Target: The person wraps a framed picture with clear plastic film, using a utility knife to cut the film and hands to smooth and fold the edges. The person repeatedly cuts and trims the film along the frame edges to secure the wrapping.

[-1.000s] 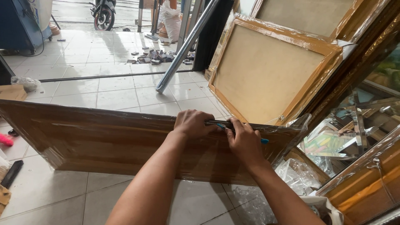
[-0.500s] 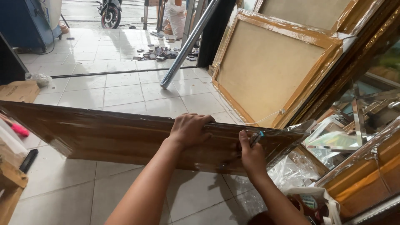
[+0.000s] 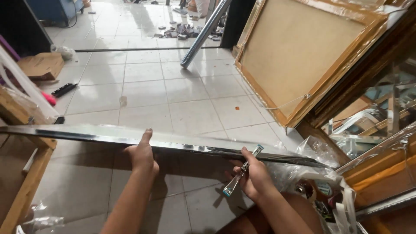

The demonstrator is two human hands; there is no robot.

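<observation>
hands (image 3: 143,156) (image 3: 253,177) grip glass pane (image 3: 86,134) edge above tiled floor (image 3: 143,91).

Leaned by the right wall a big framed board (image 3: 299,56), lay on the white tiled floor (image 3: 143,91) a long metal pipe (image 3: 203,32), a brown cardboard box (image 3: 41,65) and a black remote (image 3: 64,89).
</observation>
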